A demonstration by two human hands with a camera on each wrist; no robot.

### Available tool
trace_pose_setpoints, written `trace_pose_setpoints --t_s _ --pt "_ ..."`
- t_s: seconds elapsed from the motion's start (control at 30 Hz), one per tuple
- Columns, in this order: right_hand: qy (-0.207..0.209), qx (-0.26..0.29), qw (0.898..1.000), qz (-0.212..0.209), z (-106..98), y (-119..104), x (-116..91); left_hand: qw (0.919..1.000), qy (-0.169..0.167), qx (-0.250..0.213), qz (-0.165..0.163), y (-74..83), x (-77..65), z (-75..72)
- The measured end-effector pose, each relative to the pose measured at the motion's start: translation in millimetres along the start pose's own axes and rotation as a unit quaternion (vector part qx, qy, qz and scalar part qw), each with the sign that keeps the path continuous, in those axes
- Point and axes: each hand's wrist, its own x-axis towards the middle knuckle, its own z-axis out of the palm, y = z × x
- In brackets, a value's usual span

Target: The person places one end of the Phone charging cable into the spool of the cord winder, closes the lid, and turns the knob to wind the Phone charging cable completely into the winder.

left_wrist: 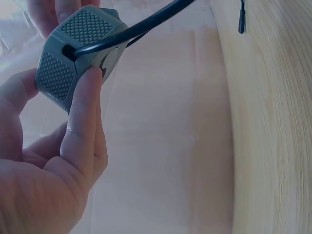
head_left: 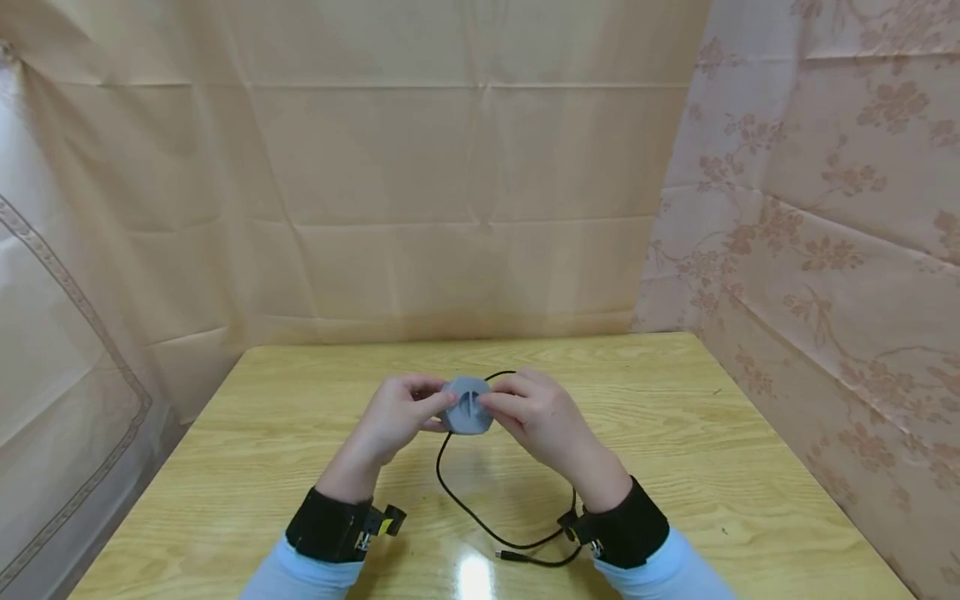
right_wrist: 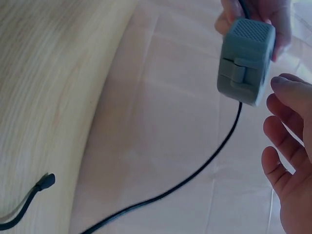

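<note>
A grey-blue cable winder with several flat sides is held up over the table between both hands. My left hand grips its left edge, thumb on the front face and fingers behind. My right hand has its thumb and index finger at the raised knob in the middle of that face, pinching it. In the left wrist view, textured panels and a slot show on the winder, and a black cable comes out of the slot. The right wrist view shows a clip on the winder's side.
The cable loops down to the wooden table, passing near the right wrist. Its plug end lies toward the front. A beige curtain hangs behind, with a flowered cloth at right.
</note>
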Motion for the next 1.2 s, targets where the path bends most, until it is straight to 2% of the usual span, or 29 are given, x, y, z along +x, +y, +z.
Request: trace_pose_setpoints --t_s 0.17,0.37,0.5,0.8,1.03,1.2 --pt "-0.018 -0.004 1.000 -0.004 3 -2 -2 0.9997 -0.015 0.018 0.006 1.3 -1.7 5.6" --pt "-0.044 -0.040 0.998 0.006 1 -4 -6 0.9988 -0.036 0.032 0.007 0.5 -2.1 10.1" --pt "-0.046 -0.058 0.997 0.012 1 -3 -7 0.9986 -0.044 0.029 0.006 0.5 -1.9 10.2" --pt "0.004 -0.123 0.992 0.008 5 -4 -6 0.9991 -0.041 -0.007 -0.011 3.5 -3.1 8.6" --pt "0.038 -0.158 0.987 0.020 11 -9 -3 0.9983 -0.042 -0.040 -0.008 6.9 -4.3 6.6" --pt "0.056 -0.175 0.982 0.032 16 -13 -1 0.9984 -0.029 -0.049 -0.004 9.2 -5.6 6.8"
